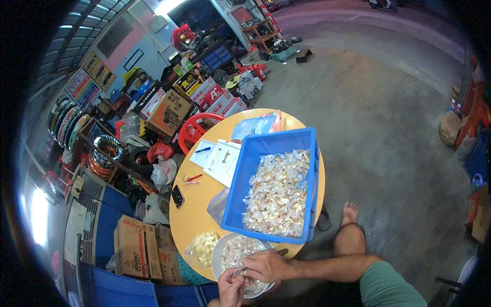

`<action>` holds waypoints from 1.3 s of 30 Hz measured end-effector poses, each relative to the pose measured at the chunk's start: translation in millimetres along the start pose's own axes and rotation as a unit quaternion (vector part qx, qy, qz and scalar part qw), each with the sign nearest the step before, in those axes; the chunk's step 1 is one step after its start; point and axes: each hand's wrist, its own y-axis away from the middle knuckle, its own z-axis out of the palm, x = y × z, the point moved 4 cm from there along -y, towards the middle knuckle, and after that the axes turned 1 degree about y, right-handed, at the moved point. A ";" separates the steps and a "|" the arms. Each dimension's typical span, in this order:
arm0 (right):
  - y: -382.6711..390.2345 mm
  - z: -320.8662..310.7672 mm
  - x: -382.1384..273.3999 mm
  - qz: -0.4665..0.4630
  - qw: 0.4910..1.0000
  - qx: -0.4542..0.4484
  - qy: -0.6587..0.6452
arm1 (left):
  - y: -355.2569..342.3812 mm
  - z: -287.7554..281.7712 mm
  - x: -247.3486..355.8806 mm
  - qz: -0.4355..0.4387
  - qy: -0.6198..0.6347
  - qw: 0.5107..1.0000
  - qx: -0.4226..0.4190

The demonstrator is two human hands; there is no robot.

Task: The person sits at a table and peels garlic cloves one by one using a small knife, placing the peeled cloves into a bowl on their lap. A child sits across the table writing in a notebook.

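Note:
Over a white bowl [219,251] at the near edge of the round table, my left hand [231,287] and my right hand [268,265] meet with fingers pinched together. What they pinch is small and mostly hidden by the fingers. Small clear plastic packets [239,247] with pale contents lie in the bowl beneath them. Just left of the bowl sits a clear bag of pale yellow pieces [203,247]. Beyond the bowl stands a large blue plastic crate [310,179] holding a heap of similar clear packets [279,192]. A short dark object [283,251] shows beside my right hand.
The yellow tabletop [197,217] also carries a phone [177,196], a red pen [194,178], an open booklet [223,162] and blue-covered books [254,127]. A red plastic chair [192,132] stands behind it. Cardboard boxes [137,248] and tyres crowd the left.

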 end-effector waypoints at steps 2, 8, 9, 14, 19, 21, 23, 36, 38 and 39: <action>1.4 1.8 1.9 -0.003 1.000 -0.010 0.000 | -1.2 -0.8 -1.7 0.000 0.011 1.000 -0.030; 2.5 7.1 4.5 0.008 1.000 -0.025 0.007 | 2.6 -3.2 -3.0 -0.004 0.027 0.999 -0.039; 2.5 7.6 4.1 0.010 1.000 -0.020 0.011 | 3.3 -1.9 -2.2 -0.004 0.030 0.999 -0.039; -1.4 7.1 3.0 0.019 0.999 -0.035 0.017 | 3.9 2.4 -1.0 -0.036 0.048 0.998 0.021; -4.6 0.5 -0.4 0.020 0.999 -0.029 0.021 | 1.6 -2.8 -12.7 -0.003 0.098 0.995 0.006; -5.5 0.4 -2.0 0.020 0.999 -0.029 0.013 | 5.5 0.1 -11.3 -0.002 0.092 0.996 0.018; -5.7 0.3 -0.6 0.018 0.999 -0.026 0.009 | 3.5 -0.4 -13.8 0.004 0.087 0.996 0.010; -4.8 3.4 4.3 0.036 0.997 -0.068 0.025 | 6.8 6.9 -17.1 -0.018 0.103 0.994 0.035; -6.4 3.9 5.6 0.036 0.997 -0.071 0.016 | 4.4 7.2 -20.1 -0.014 0.162 0.986 0.037; -6.6 4.7 4.7 0.034 0.997 -0.062 0.008 | 3.1 3.6 -22.1 -0.012 0.177 0.983 0.041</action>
